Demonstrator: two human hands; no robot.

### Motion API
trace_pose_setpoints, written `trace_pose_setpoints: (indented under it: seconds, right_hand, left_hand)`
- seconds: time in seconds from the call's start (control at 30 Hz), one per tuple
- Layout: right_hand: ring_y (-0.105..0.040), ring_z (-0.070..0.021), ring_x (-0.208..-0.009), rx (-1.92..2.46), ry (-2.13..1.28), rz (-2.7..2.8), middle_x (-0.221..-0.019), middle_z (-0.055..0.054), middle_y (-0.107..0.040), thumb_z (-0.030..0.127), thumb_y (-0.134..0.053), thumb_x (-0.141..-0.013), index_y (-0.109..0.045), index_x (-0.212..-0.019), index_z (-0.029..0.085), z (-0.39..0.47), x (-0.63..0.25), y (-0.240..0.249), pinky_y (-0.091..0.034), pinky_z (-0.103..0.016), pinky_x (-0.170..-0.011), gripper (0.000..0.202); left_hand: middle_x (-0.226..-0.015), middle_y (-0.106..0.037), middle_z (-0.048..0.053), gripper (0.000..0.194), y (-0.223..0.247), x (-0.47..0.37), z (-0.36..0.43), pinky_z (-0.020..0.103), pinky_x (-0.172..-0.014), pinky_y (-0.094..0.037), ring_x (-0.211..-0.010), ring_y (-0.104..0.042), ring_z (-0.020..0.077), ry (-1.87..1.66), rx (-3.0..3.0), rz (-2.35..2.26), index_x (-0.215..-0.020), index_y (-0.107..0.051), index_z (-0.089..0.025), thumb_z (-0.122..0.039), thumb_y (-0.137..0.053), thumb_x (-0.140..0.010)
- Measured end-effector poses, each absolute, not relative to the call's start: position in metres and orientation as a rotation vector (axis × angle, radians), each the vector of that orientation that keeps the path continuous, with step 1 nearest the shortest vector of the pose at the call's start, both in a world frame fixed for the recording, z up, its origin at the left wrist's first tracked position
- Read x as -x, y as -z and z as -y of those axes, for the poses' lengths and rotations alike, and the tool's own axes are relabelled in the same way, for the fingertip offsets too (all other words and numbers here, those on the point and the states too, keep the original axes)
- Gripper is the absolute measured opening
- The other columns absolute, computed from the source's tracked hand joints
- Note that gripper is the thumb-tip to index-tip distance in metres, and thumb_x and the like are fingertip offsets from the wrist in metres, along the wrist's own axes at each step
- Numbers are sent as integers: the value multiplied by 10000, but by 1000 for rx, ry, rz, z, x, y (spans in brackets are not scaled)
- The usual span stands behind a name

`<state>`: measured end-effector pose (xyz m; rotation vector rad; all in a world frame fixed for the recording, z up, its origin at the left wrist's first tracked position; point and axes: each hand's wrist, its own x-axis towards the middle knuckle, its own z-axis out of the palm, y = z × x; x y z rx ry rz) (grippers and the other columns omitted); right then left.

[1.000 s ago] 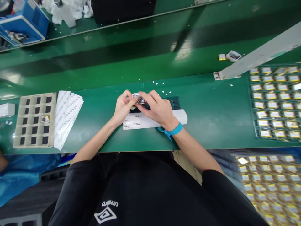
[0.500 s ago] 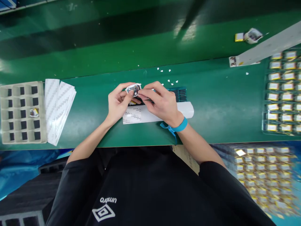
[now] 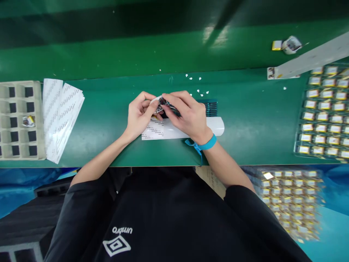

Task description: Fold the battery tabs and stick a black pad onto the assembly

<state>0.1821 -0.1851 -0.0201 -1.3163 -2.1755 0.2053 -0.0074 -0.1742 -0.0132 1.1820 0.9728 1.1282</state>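
My left hand [image 3: 139, 113] is closed around the edge of a small white-cased electronic device [image 3: 159, 105], whose open side shows a circuit board. My right hand [image 3: 188, 114] is closed, with its thumb and fingertips pinched at the board. A thin, shiny, tweezer-like tool [image 3: 171, 106] shows between the right fingers, mostly hidden by them. Beneath both hands lies a white sheet with printed lines [image 3: 155, 131], its right end curled up. A dark slotted tray [image 3: 210, 108] sits partly behind the right hand.
Small white drop-shaped pieces [image 3: 198, 90] are scattered beyond my hands. At left are a compartment tray [image 3: 40, 145] and printed strips [image 3: 56, 116]. Battery-like pieces [image 3: 324, 105] fill a right-hand tray. A grey post [image 3: 313, 60] slants in at the right, near a white device [image 3: 291, 44].
The device has tilted in my left hand, and my right fingertips have moved farther over its board. The camera view has shifted slightly.
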Motion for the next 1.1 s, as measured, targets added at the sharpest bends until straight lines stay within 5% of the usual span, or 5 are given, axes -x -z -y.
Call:
trace_pose_setpoints:
  seconds: [0.17, 0.53, 0.77, 1.1]
  right_hand:
    - [-783, -220, -1166, 1267, -200, 2137, -1341, -82, -780, 285, -472, -1143, -749, -1367, 221, 186, -179, 25, -691, -324, -879, 362]
    - [-807, -193, -1105, 1246, -264, 2239, -1390, -50, -763, 65, -424, -1042, -766, -1325, 237, 186, -179, 34, -683, -300, -852, 476]
    - [-771, -225, -1222, 1210, -335, 2185, -1397, -92, -758, 320, -562, -1113, -746, -1316, 201, 183, -177, 29, -669, -346, -965, 299]
    - [-803, -222, -1105, 1296, -170, 2281, -1437, -138, -729, 239, -427, -1133, -732, -1318, 163, 185, -170, 33, -650, -278, -728, 365]
  left_hand:
    - [-696, -750, -32, 521, 14, 6, 176, 259, -502, -578, -505, -716, 140, -1167, -1195, -980, -902, -600, -228, -700, -817, -863]
    - [-630, -713, -31, 525, 26, 9, 172, 205, -399, -487, -420, -626, 89, -1269, -1292, -1061, -842, -618, -209, -707, -782, -886]
    - [-621, -724, -30, 534, 24, 11, 168, 217, -411, -494, -424, -648, 107, -1230, -1267, -1071, -853, -617, -214, -716, -797, -870]
    - [-638, -736, -33, 544, 21, 5, 173, 201, -413, -521, -428, -646, 98, -1277, -1203, -1058, -855, -616, -214, -711, -836, -832]
